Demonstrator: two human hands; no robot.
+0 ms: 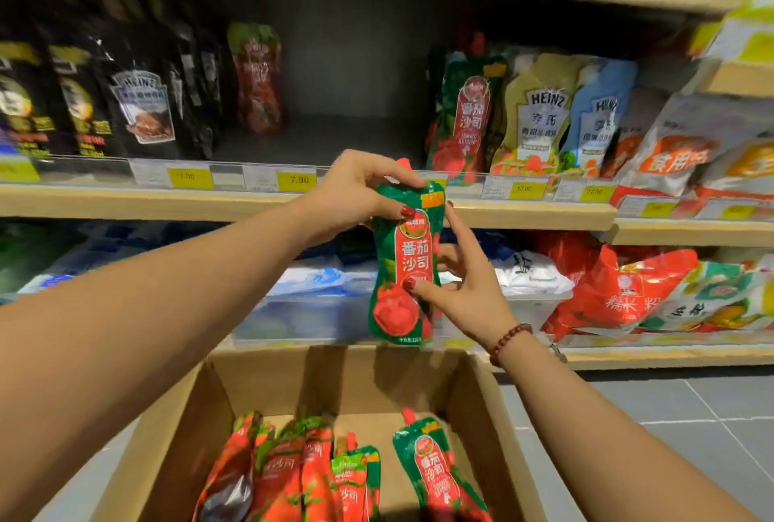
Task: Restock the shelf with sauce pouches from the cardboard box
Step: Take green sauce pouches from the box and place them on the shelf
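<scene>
**Ketchup pouch held upright before the shelf**

The pouch (404, 266) is green and red. It reads 番茄沙司 on a red panel, with tomatoes printed below. It hangs upright at the frame's centre, above the box and in front of the shelf edge. The left hand (356, 190) pinches its top by the red spout, fingers curled over it. The right hand (465, 274) grips its right side, thumb pressed on the front and fingers behind. A bead bracelet (509, 339) circles that wrist.

At 6 o'clock sits the open box (335, 379), with spare pouches (293, 475) of the same print leaning inside.

At 12 o'clock the shelf (167, 201) shows a gap (335, 136) in its stock. At 1 o'clock stands a shelf pouch (460, 119) reading 番茄沙司 and TOMATO KETCHUP. Just right of it are a yellow-green HEINZ pouch (540, 111) and a blue HEINZ pouch (599, 115). At 10 o'clock is a black HEINZ pouch (142, 102).

Yellow tags along the shelf edge read 12.00 (188, 177), 7.90 (298, 180), 12.00 (524, 189) and 12.00 (594, 191).
</scene>
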